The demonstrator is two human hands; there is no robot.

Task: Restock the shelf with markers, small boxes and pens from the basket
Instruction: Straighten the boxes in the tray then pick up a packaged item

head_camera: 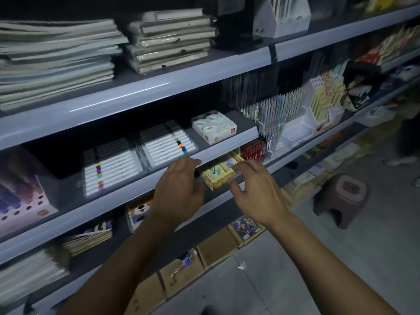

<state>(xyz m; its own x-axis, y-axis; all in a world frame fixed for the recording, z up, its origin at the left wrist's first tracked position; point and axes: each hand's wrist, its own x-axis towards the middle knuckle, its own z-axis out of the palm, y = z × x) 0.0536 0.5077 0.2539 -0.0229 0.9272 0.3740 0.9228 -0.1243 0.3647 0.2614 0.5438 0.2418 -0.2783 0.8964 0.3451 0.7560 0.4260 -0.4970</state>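
I see both my hands at the front edge of the middle shelf [159, 176]. My left hand [179, 189] rests with its fingers curled over the lip of a small raised tier, and it holds nothing else. My right hand [254, 192] is at the yellow small boxes [217, 176]; the thumb and fingers are bent around the right side of the pack, but I cannot tell if this grip really closes on it. The boxes sit under the raised tier, at the shelf's front edge, between my two hands. On the tier above lie two clear trays of markers [113, 164] side by side, with coloured bands, and to their right a white box [214, 127] with small rolls inside. Further right stand racks of pens [279, 110] upright, and red pens [253, 148] near the yellow boxes. On the top shelf lie stacks of notebooks [56, 60].
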